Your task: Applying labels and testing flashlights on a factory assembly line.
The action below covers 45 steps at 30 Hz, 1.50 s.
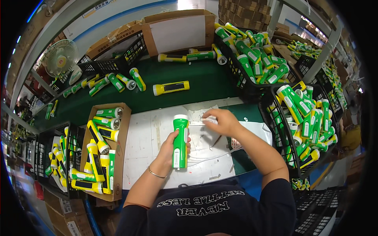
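Note:
My left hand (169,147) is closed round a green flashlight (180,141) with a white head and a yellow side. It stands nearly upright in the picture, head pointing away from me, over the white work sheet (141,137). To its right, my right hand (223,122) hovers above the sheet with fingers bent together. A small whitish piece (212,119) shows at those fingertips; its kind is too small to make out. Beneath and beside this hand lie a whitish strip (195,123), a thin dark tool-like stick (215,141) and scattered scraps.
Beyond the sheet, a green belt (157,70) carries several flashlights, one yellow flashlight (171,87) lying nearest. A cardboard box (125,129) of flashlights stands left, beside a black crate (39,157). Full black crates (271,118) flank my right arm. A fan (61,59) stands far left.

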Available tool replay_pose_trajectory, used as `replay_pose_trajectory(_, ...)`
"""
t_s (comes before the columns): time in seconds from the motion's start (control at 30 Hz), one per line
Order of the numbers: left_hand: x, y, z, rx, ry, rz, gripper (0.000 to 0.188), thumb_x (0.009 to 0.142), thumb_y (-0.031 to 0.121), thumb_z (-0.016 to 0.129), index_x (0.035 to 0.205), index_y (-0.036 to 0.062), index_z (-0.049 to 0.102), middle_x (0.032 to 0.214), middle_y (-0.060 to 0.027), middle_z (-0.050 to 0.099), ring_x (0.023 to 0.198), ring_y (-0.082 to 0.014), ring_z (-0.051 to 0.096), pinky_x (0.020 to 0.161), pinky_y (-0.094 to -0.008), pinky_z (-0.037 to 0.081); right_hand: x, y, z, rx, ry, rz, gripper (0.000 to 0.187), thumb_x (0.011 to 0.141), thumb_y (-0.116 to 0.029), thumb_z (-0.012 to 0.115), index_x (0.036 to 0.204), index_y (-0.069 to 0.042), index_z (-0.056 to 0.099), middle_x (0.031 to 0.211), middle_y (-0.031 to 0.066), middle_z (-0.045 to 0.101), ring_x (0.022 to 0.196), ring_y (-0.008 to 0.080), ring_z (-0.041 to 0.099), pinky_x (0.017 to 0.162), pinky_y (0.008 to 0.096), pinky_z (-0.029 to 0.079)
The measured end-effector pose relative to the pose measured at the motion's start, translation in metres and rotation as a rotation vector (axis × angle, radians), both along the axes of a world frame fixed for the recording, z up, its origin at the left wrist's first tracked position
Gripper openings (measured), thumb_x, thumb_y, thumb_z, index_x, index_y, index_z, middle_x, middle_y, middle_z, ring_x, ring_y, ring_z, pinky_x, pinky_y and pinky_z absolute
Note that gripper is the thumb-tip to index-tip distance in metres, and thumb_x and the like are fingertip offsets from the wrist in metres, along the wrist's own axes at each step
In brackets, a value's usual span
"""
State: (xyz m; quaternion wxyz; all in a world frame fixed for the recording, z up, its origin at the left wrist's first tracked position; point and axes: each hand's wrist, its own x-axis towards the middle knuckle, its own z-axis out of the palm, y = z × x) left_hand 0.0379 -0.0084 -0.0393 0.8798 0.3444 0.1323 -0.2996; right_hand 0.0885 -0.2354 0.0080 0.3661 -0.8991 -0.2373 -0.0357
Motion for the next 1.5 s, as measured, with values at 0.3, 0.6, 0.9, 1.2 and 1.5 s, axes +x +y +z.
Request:
replay_pose_trajectory(0.3, 0.014, 0.014, -0.034, -0.021, 0.033, 0.085, 0.037, 0.094, 0.037, 0.041, 0.103, 0.0023, 0.05, 0.081, -0.0095, 0.056, 0.063, -0.0177, 0.055, 0.054, -0.0299, 0.049, 0.204, 0.002, -0.057, -0.102, 0.055, -0.239, 0.028, 0.087, -0.015, 0.043, 0.109, -0.005, 0.057, 0.1, 0.0134, 0.063, 0.092, 0.0328, 0.059, 0.08, 0.0387, 0.047)
replay_pose_trajectory(0.6, 0.017, 0.033, -0.013, 0.187, -0.084, -0.082, 0.04, 0.091, 0.039, 0.037, 0.1, 0.0029, 0.052, 0.079, -0.0068, 0.057, 0.065, -0.0154, 0.055, 0.061, -0.0303, 0.047, 0.336, 0.069, -0.101, -0.584, 0.033, -0.427, 0.044, 0.087, -0.007, 0.044, 0.129, -0.018, 0.047, 0.139, 0.0123, 0.034, 0.123, 0.0329, 0.038, 0.098, 0.0419, 0.038)
replay_pose_trajectory(0.9, 0.019, 0.029, -0.018, 0.185, -0.053, -0.055, 0.042, 0.088, 0.041, 0.043, 0.104, 0.0022, 0.051, 0.081, -0.0079, 0.058, 0.065, -0.0174, 0.056, 0.061, -0.0308, 0.048, 0.294, 0.036, -0.106, -0.57, -0.185, -0.276, 0.021, 0.084, -0.005, 0.041, 0.102, -0.007, 0.052, 0.105, 0.0122, 0.049, 0.106, 0.0311, 0.048, 0.086, 0.0393, 0.046)
replay_pose_trajectory(1.2, 0.015, 0.012, -0.015, 0.093, -0.006, 0.035, 0.04, 0.092, 0.04, 0.039, 0.092, 0.0031, 0.055, 0.073, -0.0093, 0.057, 0.059, -0.0186, 0.054, 0.051, -0.0312, 0.047, 0.143, -0.054, -0.004, -0.672, 0.148, -0.072, 0.015, 0.081, -0.01, 0.05, 0.092, -0.006, 0.061, 0.092, 0.0162, 0.061, 0.088, 0.0346, 0.059, 0.074, 0.0424, 0.047)
replay_pose_trajectory(1.5, -0.015, -0.006, -0.001, 0.094, -0.061, 0.016, 0.041, 0.093, 0.038, 0.04, 0.093, -0.0004, 0.054, 0.074, -0.0115, 0.056, 0.061, -0.0196, 0.055, 0.055, -0.0303, 0.048, 0.014, -0.085, -0.013, -0.193, -0.03, -0.098, 0.018, 0.08, -0.018, 0.053, 0.081, -0.001, 0.061, 0.088, 0.0172, 0.057, 0.091, 0.0334, 0.053, 0.082, 0.039, 0.044)
